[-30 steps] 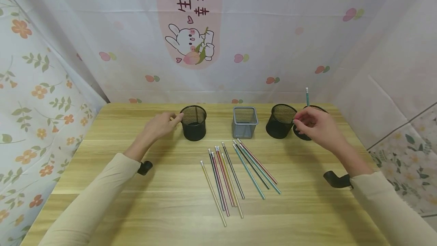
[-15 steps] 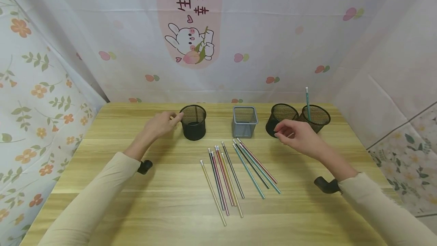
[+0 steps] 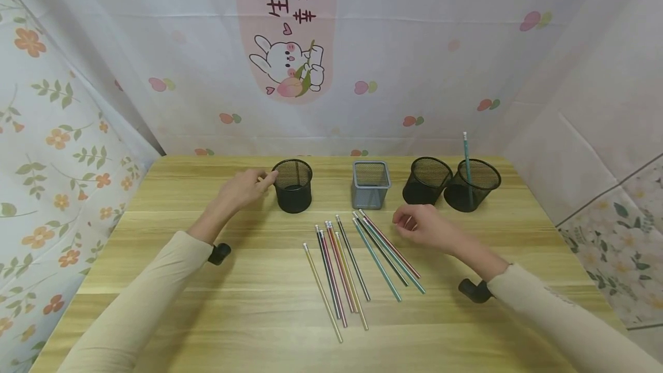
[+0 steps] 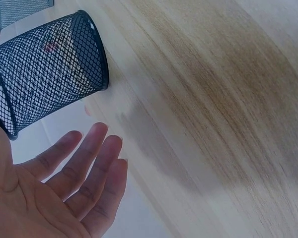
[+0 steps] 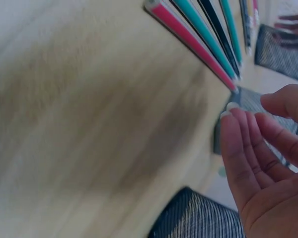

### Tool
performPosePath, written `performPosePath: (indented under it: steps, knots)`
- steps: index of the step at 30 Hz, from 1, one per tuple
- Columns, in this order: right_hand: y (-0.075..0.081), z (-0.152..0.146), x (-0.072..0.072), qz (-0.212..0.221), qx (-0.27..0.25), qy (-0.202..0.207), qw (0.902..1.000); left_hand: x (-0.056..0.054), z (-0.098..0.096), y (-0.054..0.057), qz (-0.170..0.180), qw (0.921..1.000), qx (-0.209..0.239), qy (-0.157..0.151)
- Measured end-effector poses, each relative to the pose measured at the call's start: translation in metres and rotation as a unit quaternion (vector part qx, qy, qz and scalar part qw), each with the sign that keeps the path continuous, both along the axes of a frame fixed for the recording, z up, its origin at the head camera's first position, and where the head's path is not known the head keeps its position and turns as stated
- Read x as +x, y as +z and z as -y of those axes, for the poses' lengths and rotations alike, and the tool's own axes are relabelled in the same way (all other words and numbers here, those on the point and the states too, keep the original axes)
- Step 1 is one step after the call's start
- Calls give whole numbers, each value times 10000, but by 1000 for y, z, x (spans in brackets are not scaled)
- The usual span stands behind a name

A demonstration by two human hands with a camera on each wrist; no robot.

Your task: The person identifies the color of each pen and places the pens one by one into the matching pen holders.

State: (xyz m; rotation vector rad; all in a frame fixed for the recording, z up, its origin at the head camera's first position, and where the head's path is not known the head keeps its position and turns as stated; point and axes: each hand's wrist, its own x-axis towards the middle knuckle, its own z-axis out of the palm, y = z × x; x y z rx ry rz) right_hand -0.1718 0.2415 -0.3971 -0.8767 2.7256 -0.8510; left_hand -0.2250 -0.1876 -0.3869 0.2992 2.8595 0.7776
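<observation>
My left hand (image 3: 246,190) is beside the leftmost black mesh pen holder (image 3: 294,197), thumb at its rim. In the left wrist view the fingers (image 4: 92,173) are spread, relaxed and hold nothing. My right hand (image 3: 426,226) hovers over the table just right of a group of striped pencils (image 3: 385,252) in red, teal and black. In the right wrist view its fingers (image 5: 234,153) are loosely bent with nothing between them. A teal pencil (image 3: 467,157) stands tilted inside the rightmost black mesh pen holder (image 3: 468,197).
A grey square mesh pen holder (image 3: 370,194) stands mid-row, with another black round one (image 3: 425,191) to its right. More pencils (image 3: 336,275) in gold, red and black lie fanned at the table's middle. A printed curtain (image 3: 414,62) hangs behind.
My right hand has come away from the rightmost pen holder, moving left and toward me to the pencils. The teal pencil stays in that holder. My left hand has not moved.
</observation>
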Motion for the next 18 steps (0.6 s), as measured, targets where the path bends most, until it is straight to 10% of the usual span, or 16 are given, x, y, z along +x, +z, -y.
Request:
performPosePath:
  steps: [18]
  knots:
    - [-22,24,10,123,388,-178,9990,2,0,0,-37,10000,14,-25]
